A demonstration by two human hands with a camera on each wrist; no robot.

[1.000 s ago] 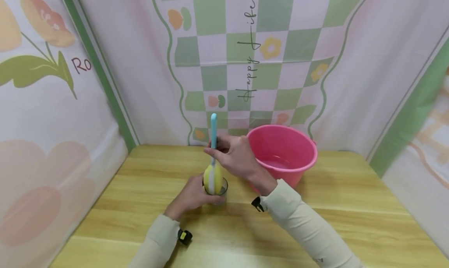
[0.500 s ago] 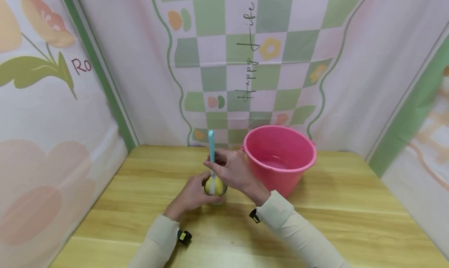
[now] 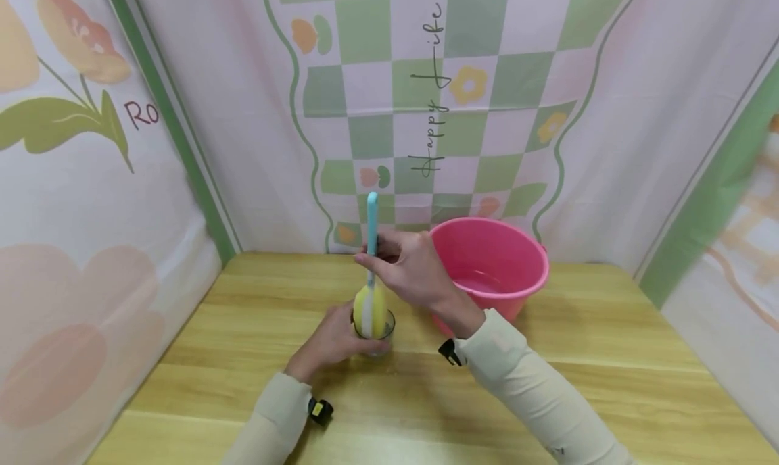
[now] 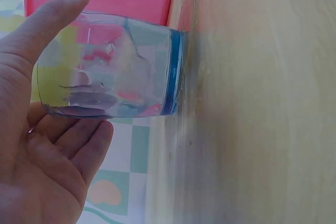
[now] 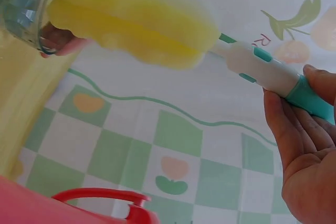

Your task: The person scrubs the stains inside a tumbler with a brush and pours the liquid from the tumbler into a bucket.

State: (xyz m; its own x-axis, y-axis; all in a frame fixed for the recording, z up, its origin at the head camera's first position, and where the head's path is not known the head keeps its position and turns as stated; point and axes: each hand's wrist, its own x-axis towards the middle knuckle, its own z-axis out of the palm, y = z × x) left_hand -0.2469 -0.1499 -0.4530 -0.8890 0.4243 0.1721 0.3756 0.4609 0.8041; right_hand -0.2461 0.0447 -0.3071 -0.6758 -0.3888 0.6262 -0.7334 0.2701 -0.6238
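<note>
Brush: turquoise-and-white handle with a yellow sponge head (one white strip shows along it); stands nearly upright over the glass, head down, handle up.
Sponge position: lower end inside the glass mouth, the greater part above the rim.
Glass: clear, blue band round the foot; the glass stands upright on the table, drops or wet marks visible on its wall.
Left hand: the left hand grasps the glass near its rim, thumb on one side and fingers on the other.
Right hand: the right hand pinches the turquoise part of the handle between thumb and fingers, above the sponge.
Bucket: pink, round, wide-mouthed; the bucket stands on the table to the right of the glass, partly behind the right hand and wrist. Its handle arc shows in the right wrist view.
Sleeves: pale, one on each arm; a black device sits at each wrist.
Table: light wood grain, the table running back to the cloth.
Cloth: green-and-white checks with flowers, the cloth lettered "Happy Life" (running sideways).
</note>
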